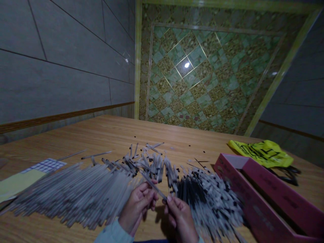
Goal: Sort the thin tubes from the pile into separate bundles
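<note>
My left hand (138, 206) and my right hand (178, 216) meet at the near edge of a wooden table (106, 135), both pinched on one thin grey stick (152, 184) that slants between them. To the left lies a big heap of thin grey sticks (76, 192). A second heap with dark tips (210, 199) lies to the right of my right hand. More loose sticks (149, 162) are scattered just beyond my fingers.
A pink cardboard box (268, 195), open on top, stands at the right. Behind it lies a yellow plastic bag (263, 153) with black print. A yellow card and a white gridded sheet (48, 165) lie at the left. Grey tiled walls and a green patterned panel rise behind.
</note>
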The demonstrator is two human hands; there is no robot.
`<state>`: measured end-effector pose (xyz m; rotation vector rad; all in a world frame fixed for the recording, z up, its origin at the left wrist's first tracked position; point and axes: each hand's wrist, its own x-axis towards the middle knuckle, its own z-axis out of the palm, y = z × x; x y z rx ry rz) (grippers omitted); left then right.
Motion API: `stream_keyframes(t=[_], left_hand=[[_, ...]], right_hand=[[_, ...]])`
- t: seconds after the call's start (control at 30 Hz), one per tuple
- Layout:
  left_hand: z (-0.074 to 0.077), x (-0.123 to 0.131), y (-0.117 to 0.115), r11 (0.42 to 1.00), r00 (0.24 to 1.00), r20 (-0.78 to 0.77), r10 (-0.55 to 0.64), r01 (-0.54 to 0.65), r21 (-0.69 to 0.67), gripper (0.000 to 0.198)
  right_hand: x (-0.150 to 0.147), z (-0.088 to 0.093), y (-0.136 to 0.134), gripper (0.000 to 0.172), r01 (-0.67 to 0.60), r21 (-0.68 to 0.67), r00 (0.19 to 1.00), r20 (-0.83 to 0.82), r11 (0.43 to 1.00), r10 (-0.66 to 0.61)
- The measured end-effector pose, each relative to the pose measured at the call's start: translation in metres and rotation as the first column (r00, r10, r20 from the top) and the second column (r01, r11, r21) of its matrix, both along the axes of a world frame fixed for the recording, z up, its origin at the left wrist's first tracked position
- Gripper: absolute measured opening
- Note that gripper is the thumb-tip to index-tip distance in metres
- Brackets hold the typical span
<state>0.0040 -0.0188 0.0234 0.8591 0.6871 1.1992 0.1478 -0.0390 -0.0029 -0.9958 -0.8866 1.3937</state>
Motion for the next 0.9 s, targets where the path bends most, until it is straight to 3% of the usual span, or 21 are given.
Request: stream_keyframes(t=[0.1,0.17,0.3,0.57,0.73,0.9], left_hand=[[-0.006,0.001,0.003,0.991,0.973,-0.199,0.119,-0.104,0.085,0.034],[-0.008,0.001,0.004,0.987,0.960,-0.236,0.153,-0.137,0.084,0.031],[-0.009,0.001,0.003,0.983,0.962,-0.210,0.174,-0.181,-0.018,0.034],[-0.007,0.001,0.003,0.964,0.958,-0.174,0.227,-0.246,-0.096,0.033],[-0.004,0.002,0.002,0.963,0.957,-0.188,0.221,-0.244,-0.110,0.034],[-0.006,0.003,0.002,0.970,0.956,-0.218,0.197,-0.222,-0.096,0.033]], right_hand=[[-0.002,-0.003,0.000,0.047,-0.026,0.012,0.999,0.034,1.000,0.026],[-0.004,-0.003,0.000,0.048,-0.072,-0.006,0.997,0.041,0.997,0.072],[-0.008,0.001,-0.003,0.050,-0.104,-0.042,0.992,0.066,0.994,0.106],[-0.009,-0.002,-0.003,0.040,0.078,0.108,0.992,0.088,0.991,-0.088],[-0.010,0.001,-0.005,0.048,-0.087,0.033,0.989,0.123,0.996,0.082],[-0.006,0.009,-0.007,0.039,-0.011,0.123,0.984,0.179,0.992,-0.011]])
